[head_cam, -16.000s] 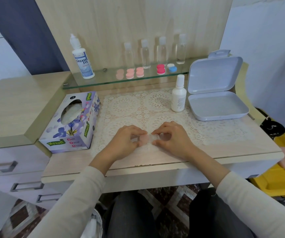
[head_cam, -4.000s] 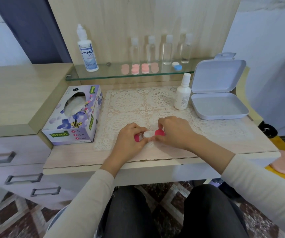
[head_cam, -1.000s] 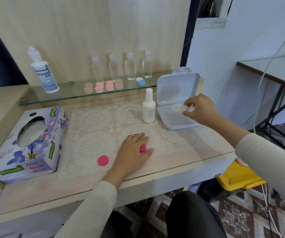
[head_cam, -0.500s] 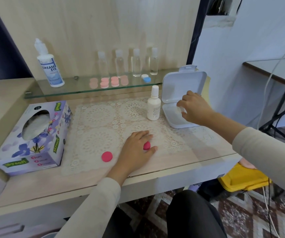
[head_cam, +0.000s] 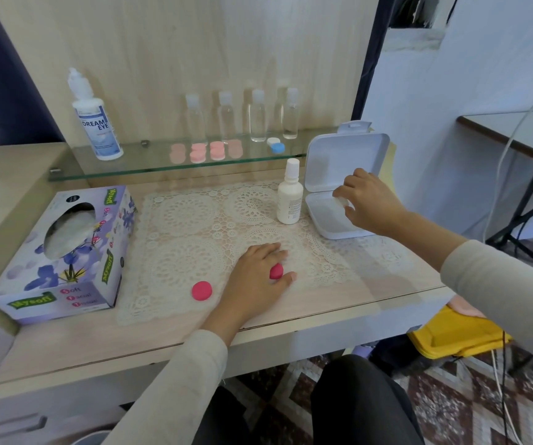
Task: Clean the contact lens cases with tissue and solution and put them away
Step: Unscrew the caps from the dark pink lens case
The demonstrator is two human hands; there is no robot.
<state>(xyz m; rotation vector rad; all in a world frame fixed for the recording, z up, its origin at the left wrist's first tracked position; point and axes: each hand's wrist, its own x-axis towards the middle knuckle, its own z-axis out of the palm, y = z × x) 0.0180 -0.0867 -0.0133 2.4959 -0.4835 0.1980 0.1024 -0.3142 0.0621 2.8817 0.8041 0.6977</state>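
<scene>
My right hand (head_cam: 368, 200) pinches a clear contact lens case base (head_cam: 342, 202) just above the tray of the open white box (head_cam: 329, 229). My left hand (head_cam: 255, 281) rests on the lace mat, its fingers lying over a red cap (head_cam: 276, 271). A second red cap (head_cam: 201, 290) lies loose on the mat to its left. A small white solution bottle (head_cam: 290, 192) stands beside the box. The tissue box (head_cam: 63, 252) sits at the left. Pink lens cases (head_cam: 206, 151) and a white-and-blue case (head_cam: 276, 145) lie on the glass shelf.
A large Dream Eye solution bottle (head_cam: 95, 120) and several small clear bottles (head_cam: 257, 115) stand on the glass shelf (head_cam: 149, 167). A lace mat (head_cam: 194, 239) covers the desk's middle. A yellow bin (head_cam: 454, 335) sits on the floor at the right, with cables hanging nearby.
My right hand has carried the clear case base from the desk's middle to the white box and lowered it toward the tray. My left hand stayed on the red cap.
</scene>
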